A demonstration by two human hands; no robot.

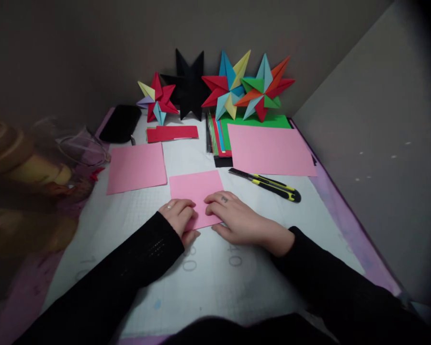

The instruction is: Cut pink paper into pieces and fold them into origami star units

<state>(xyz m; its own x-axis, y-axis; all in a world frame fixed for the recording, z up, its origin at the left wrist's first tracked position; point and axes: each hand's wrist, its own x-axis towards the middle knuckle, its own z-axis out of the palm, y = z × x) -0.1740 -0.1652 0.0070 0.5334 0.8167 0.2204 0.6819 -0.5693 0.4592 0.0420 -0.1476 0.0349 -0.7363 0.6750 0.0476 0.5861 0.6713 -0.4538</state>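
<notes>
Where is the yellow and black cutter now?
In the head view, the cutter lies right of center on the white sheet, just below the large pink paper.

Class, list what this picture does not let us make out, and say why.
All in the head view:
Middle pink sheet: partly covered by the left hand and right hand.
Green sheet: lower part under the large pink sheet.
Brown-and-yellow object: blurred, cut off by the left edge.
Finger mark: too small to read.
</notes>
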